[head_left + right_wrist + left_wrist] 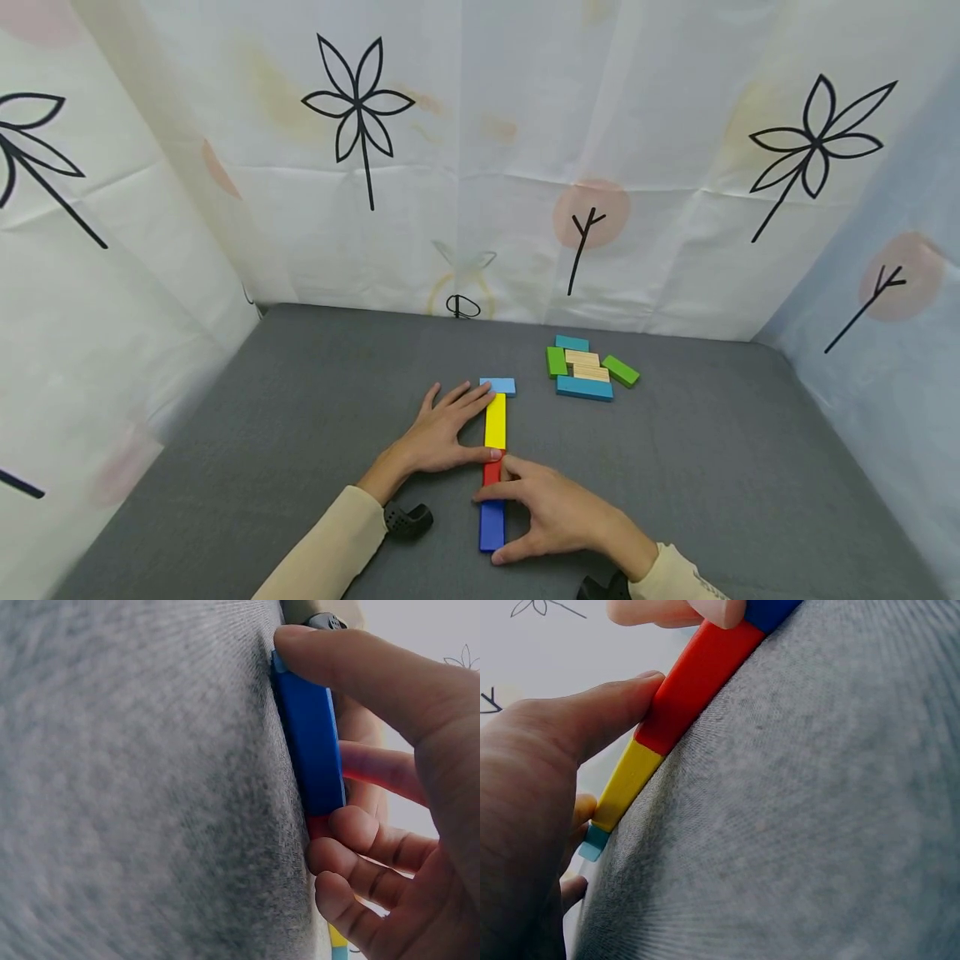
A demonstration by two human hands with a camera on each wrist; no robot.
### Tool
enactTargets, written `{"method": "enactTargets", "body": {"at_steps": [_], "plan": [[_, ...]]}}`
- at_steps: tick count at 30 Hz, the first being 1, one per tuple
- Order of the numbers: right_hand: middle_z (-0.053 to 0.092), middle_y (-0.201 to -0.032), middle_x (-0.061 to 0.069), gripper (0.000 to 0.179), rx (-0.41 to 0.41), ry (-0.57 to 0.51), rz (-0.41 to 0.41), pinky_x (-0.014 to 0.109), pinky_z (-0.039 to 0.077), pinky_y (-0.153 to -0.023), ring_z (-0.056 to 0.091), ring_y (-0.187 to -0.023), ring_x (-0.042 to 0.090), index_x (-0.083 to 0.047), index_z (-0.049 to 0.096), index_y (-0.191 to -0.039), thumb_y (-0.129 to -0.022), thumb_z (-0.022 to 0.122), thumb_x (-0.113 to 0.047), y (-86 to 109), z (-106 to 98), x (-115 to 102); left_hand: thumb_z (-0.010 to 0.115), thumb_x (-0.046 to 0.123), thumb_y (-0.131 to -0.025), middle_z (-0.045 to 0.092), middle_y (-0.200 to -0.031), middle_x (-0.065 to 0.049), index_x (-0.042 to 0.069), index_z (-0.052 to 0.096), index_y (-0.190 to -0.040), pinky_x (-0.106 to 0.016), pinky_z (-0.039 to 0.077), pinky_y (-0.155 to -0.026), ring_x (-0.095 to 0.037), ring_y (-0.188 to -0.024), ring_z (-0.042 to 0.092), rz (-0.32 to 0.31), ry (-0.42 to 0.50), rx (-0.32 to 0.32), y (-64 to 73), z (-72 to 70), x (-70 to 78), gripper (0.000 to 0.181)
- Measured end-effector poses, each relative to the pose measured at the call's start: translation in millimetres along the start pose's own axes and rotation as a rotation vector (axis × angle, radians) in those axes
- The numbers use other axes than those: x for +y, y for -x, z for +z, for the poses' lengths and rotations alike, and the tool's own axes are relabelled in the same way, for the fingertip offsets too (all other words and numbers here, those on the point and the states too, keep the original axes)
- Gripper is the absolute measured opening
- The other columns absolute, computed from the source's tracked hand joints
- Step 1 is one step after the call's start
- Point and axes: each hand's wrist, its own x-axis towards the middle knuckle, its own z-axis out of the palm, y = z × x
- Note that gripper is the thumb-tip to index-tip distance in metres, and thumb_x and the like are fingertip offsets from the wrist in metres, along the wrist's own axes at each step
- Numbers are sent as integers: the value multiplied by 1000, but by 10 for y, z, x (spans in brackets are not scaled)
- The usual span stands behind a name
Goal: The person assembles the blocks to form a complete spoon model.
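The right hand (pixel 558 512) has its grip around the blue block (pixel 492 529), thumb at the near end, fingers bent in where it meets the red block (pixel 491 475). The left hand (pixel 435 437) has a wide grip, thumb touching the red block's far end. The blue block lies on the red block's near side, the yellow block (pixel 495 421) on its far side, the light blue block (pixel 506 387) crosswise farther beyond it. Right of and beyond the red block, well apart, sit teal, green and wooden blocks (pixel 586 372) on the gray surface (pixel 300 417).
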Motion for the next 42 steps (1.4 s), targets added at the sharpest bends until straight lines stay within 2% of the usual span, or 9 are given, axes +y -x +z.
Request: {"method": "enactTargets", "body": {"at_steps": [7,15,20,28,35,36,39,42], "plan": [[48,-111,-11,56,1,-14,-2,22,43,-83,51,-99,5,-29,64,-132,-85,78,-55,-18,-1,-8,57,74,-87,24,-167,7,27,31,-161,-64,-5,-118,-25,-154,17,-16,-11,-14,-11,-6,-28,92],[51,-121,-9,55,5,-44,20,28,48,-91,52,-105,6,-30,62,-134,-86,78,-53,-44,14,0,59,75,-86,26,-166,5,26,35,-160,-65,-4,-118,-26,-154,19,-29,7,-21,-44,-70,-41,93],[50,-129,-8,56,13,-53,35,33,50,-96,51,-109,6,-31,61,-136,-87,77,-53,-51,12,10,58,76,-86,26,-166,5,26,35,-160,-65,-3,-118,-26,-153,20,-33,-11,-27,-81,-94,-48,93],[50,-129,-7,58,16,-53,54,32,50,-95,51,-109,5,-31,61,-138,-87,77,-54,-59,17,12,58,74,-86,25,-167,4,25,34,-160,-66,-1,-118,-26,-153,20,-15,-24,-35,-116,-101,-69,92],[51,-129,-9,64,23,-76,58,32,49,-96,52,-109,6,-32,59,-141,-85,78,-56,-41,6,18,57,74,-87,23,-167,5,25,31,-161,-65,-5,-118,-27,-154,18,-14,-8,-41,-129,-66,-79,93],[51,-126,-9,66,29,-81,62,31,49,-93,52,-107,6,-32,59,-141,-84,78,-57,-33,-9,20,57,74,-87,23,-167,5,25,31,-161,-65,-5,-118,-27,-154,18,-14,-9,-38,-130,-58,-81,93],[54,-110,-6,67,96,-83,83,25,47,-79,54,-96,9,-30,60,-141,-82,79,-57,0,-100,57,56,75,-87,22,-168,4,24,31,-162,-66,-4,-118,-28,-154,18,1,-11,-28,-128,-42,-88,94],[56,-99,-1,59,265,-39,117,28,47,-71,56,-89,16,-21,66,-135,-86,80,-49,50,-234,210,56,77,-84,20,-168,4,24,29,-162,-67,-3,-117,-27,-154,17,21,-10,-24,-117,-41,-81,98]]}}
